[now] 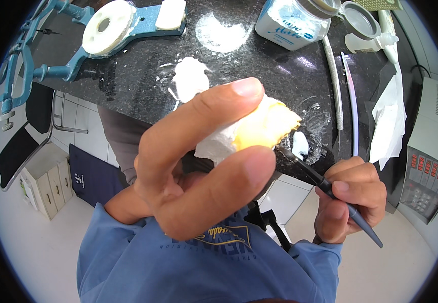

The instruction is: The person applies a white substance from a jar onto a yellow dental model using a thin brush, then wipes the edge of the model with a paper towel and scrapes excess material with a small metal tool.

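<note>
Head view: the left hand [153, 174] is clamped on a white-and-yellow cast [264, 123], gripping it between fingers and thumb, raised in front of the bench [128, 76]. The right hand [358, 192] is closed around a brush [324, 185], its tip pointing at the cast's yellow edge, just beside the left thumb; whether the tip touches the cast, I cannot tell. Beyond the left hand, a white lump [190, 78] lies on the bench. Farther back stand a blue frame [146, 22], to the left, and a jar [292, 28]. Right of the jar lie a grey rod [336, 86], a lilac stick [351, 96] and a tissue [388, 116].
</note>
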Tool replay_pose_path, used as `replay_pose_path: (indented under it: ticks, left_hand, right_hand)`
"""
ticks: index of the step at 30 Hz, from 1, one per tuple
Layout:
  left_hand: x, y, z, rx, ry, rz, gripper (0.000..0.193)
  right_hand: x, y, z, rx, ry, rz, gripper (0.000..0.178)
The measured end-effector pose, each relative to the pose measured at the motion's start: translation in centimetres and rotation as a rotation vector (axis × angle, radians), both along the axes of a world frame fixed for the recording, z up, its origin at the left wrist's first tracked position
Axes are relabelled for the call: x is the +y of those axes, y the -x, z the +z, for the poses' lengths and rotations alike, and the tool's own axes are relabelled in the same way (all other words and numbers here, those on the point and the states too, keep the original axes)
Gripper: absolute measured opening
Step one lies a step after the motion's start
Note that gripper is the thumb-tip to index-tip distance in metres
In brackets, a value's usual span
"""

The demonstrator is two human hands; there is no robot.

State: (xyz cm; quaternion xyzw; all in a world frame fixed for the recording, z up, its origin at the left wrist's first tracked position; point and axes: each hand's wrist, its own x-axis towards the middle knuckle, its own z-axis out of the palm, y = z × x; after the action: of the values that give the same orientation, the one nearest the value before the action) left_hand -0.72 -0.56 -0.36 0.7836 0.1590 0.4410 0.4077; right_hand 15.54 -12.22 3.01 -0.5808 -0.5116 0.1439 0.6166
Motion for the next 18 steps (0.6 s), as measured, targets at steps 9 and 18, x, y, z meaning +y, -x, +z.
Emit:
replay_pose_path:
  ticks: [9,18]
  left_hand:
    - [2.2,0.3,-0.7,0.033,-0.241,-0.077,0.072]
    - [0.7,-0.9,0.2,-0.031,-0.141,0.000,0.081]
  right_hand:
    - [-0.7,-1.2,0.0,-0.047,-0.210,-0.073,0.019]
    - [-6.9,-10.0,3.3,-0.640,0.314,-0.811,0.023]
